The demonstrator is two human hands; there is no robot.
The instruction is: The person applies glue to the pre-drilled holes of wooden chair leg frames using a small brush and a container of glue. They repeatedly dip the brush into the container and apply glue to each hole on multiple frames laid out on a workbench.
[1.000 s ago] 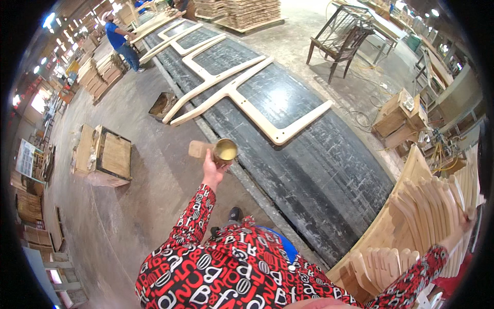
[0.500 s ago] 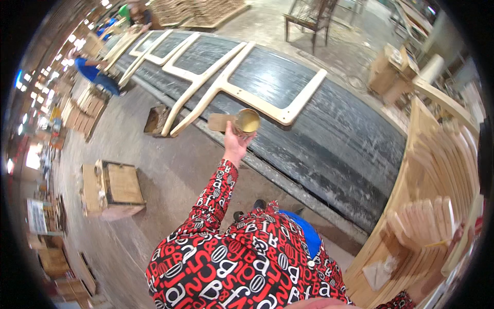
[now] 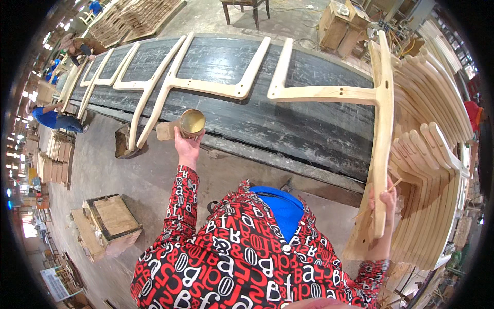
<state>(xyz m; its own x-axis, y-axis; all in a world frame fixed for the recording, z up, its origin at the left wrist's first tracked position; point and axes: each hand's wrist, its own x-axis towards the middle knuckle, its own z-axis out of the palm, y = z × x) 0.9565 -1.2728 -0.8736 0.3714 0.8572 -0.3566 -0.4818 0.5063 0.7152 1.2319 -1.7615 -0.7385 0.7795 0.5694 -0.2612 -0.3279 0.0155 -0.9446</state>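
My left hand [image 3: 188,147] is closed round a round can [image 3: 194,122] with yellowish stuff inside, held over the near edge of the dark table [image 3: 231,116]. A flat tan piece [image 3: 165,131] sticks out from the can's left side. On the right, my right hand [image 3: 389,203] grips the lower end of a pale wooden chair side frame [image 3: 382,118]. A thin stick [image 3: 394,184] also shows at those fingers. The frame's cross arm reaches left over the table. Another wooden side frame [image 3: 206,87] lies on the table to its left.
More side frames [image 3: 131,85] lie along the table towards the far left. Stacked curved wooden parts [image 3: 424,180] stand close on my right. A wooden box [image 3: 113,219] is on the floor at left. Co-workers, one in a blue shirt [image 3: 45,117], are by the table's far end.
My view has swung to the right. My right hand, low by the stacked parts before, has brought up a side frame to the table's right end. My left hand still holds the can.
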